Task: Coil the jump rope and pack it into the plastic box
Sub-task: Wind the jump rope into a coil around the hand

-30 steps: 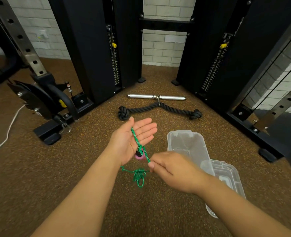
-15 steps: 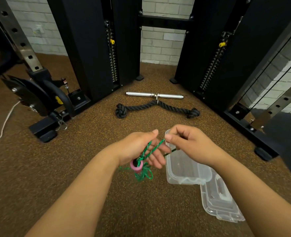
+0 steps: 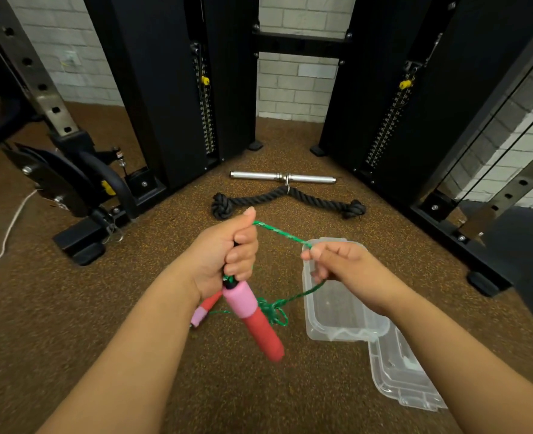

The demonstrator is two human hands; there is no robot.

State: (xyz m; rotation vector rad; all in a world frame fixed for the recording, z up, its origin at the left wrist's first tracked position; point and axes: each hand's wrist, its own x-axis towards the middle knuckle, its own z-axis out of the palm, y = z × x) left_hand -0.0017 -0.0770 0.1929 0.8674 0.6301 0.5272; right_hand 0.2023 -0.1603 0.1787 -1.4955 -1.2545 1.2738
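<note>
My left hand [image 3: 224,255] is closed in a fist on the green jump rope [image 3: 282,234]. A pink and red handle [image 3: 252,321] hangs from the fist. The second handle [image 3: 204,310] lies on the floor behind my left wrist. My right hand [image 3: 337,264] pinches the rope a little to the right, and the strand between the hands is taut. More rope hangs in a tangled bunch [image 3: 274,310] below. The clear plastic box [image 3: 343,335] sits open on the floor under my right hand. Its lid [image 3: 399,377] rests at its near right.
A black triceps rope [image 3: 285,200] and a steel bar [image 3: 282,177] lie on the brown floor ahead. Black cable machine columns [image 3: 171,89] stand left and right. A rack base [image 3: 80,242] and a white cord [image 3: 7,239] are at the left.
My left hand has gone from open palm to a fist around the rope. The handle now dangles lower. My right hand pulled the strand out to the right over the box.
</note>
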